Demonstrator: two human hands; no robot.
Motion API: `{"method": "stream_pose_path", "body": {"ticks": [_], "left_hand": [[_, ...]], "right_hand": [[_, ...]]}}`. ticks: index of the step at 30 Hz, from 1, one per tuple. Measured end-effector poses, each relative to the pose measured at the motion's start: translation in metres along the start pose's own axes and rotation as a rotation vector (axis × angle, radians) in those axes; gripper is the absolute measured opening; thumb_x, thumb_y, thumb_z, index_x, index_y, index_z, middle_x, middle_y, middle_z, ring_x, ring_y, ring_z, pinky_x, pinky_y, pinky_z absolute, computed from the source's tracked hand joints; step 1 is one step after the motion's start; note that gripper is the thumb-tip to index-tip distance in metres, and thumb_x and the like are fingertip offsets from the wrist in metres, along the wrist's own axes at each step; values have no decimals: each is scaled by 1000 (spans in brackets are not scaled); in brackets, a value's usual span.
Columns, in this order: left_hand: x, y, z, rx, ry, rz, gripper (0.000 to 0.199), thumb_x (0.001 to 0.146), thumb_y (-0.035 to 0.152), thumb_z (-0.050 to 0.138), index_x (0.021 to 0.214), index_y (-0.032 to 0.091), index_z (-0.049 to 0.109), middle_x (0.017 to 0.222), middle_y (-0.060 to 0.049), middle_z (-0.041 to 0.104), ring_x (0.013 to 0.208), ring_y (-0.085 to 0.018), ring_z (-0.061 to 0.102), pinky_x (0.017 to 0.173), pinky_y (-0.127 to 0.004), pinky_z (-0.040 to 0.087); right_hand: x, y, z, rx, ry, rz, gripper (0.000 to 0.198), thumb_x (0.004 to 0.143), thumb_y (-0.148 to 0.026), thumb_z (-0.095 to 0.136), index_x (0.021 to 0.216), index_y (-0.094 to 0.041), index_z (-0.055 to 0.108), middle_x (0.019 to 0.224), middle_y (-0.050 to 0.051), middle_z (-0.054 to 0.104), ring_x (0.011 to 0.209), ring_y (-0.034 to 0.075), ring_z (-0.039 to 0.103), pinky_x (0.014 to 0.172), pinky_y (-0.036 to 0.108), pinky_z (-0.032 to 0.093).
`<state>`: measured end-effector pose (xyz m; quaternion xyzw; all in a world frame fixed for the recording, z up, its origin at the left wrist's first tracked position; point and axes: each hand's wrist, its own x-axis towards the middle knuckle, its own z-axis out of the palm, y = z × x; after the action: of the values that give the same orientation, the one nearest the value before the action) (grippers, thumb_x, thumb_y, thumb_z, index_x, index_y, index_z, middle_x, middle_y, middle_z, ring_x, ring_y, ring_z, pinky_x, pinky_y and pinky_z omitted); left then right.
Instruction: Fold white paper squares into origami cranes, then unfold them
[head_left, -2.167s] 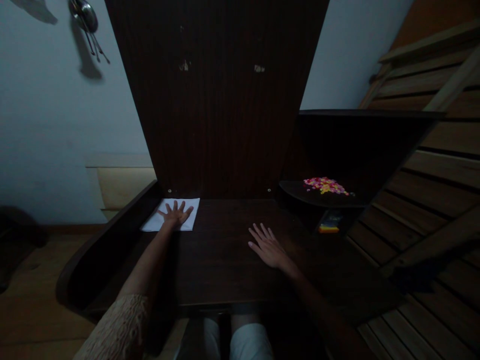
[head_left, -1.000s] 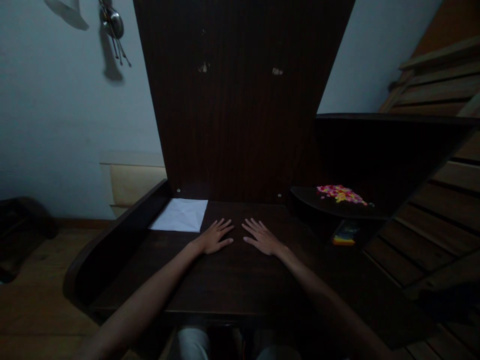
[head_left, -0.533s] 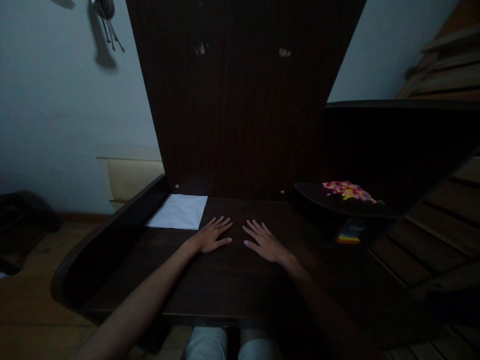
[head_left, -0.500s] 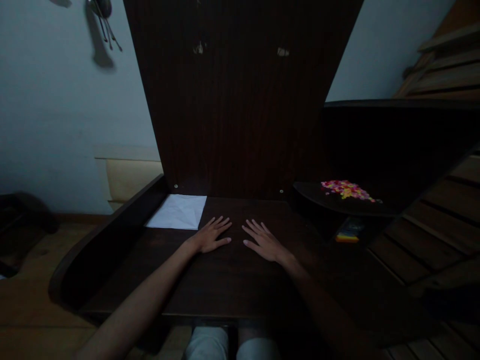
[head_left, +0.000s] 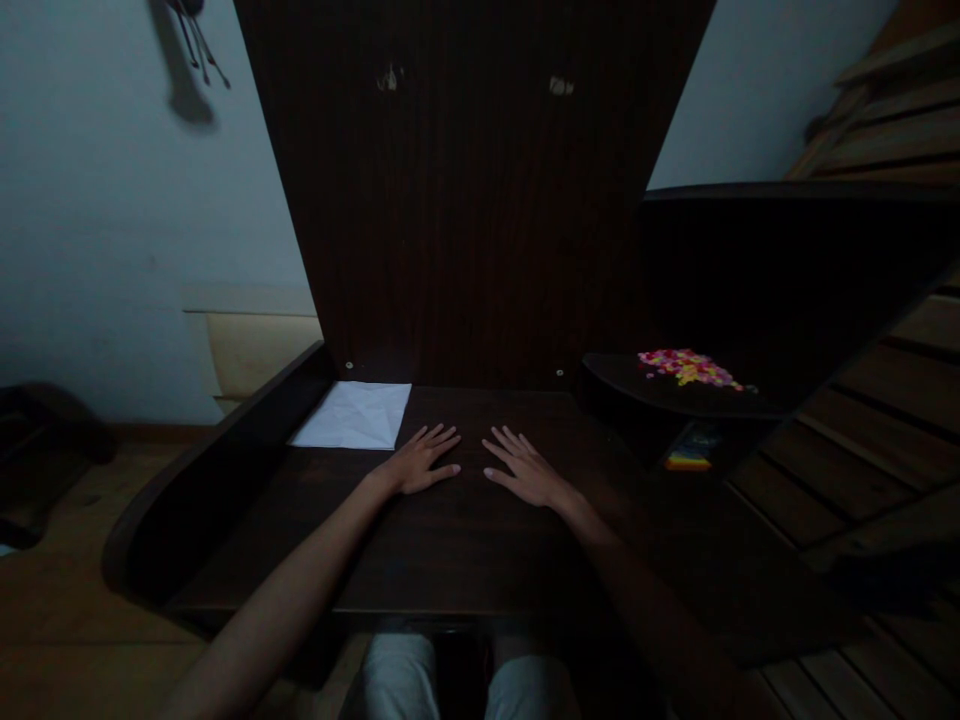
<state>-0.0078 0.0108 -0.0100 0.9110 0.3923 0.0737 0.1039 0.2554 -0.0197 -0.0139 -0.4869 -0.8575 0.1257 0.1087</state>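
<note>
My left hand (head_left: 422,461) lies palm down on the dark wooden desk (head_left: 465,560), fingers spread, holding nothing. Just beyond its wrist, to the left, is a creased white sheet of paper (head_left: 352,414), flat in the desk's back left corner. My right hand (head_left: 527,471) also rests flat on the desk with its fingers apart and nothing in it. A small gap separates the two thumbs.
A low curved side board (head_left: 217,480) bounds the desk on the left. On the right, a rounded shelf (head_left: 622,385) carries a pile of small pink, red and yellow pieces (head_left: 691,367). Beneath it sits a colourful packet (head_left: 690,452). A tall dark panel (head_left: 465,220) rises behind.
The view has tipped slightly, so the desk and everything on it appear a little higher. Both hands stay flat in the same place on the desk. My knees have moved apart a little.
</note>
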Motion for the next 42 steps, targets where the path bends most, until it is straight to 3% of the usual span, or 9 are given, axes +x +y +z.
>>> {"method": "stream_pose_path", "body": {"ticks": [14,25,42], "left_hand": [[0,0,0,-13,-14,-13,71,89,65,29,147,24,26,155,-6,21,144,-25,13,116,-46,8],[0,5,-5,-23,-30,-28,73,89,67,28,147,22,27,154,-8,21,144,-25,13,116,-47,8],[0,5,-4,-16,-29,-24,73,89,66,28,147,22,27,155,-8,22,144,-25,13,116,-47,9]], "right_hand": [[0,1,-2,29,-7,1,70,89,-67,25,146,-27,27,157,8,11,145,27,6,116,49,8],[1,3,0,37,-3,11,70,89,-68,25,145,-27,31,155,7,21,144,27,12,116,49,9],[2,3,1,27,9,8,67,91,-65,23,144,-27,34,155,7,22,144,27,13,116,49,10]]}}
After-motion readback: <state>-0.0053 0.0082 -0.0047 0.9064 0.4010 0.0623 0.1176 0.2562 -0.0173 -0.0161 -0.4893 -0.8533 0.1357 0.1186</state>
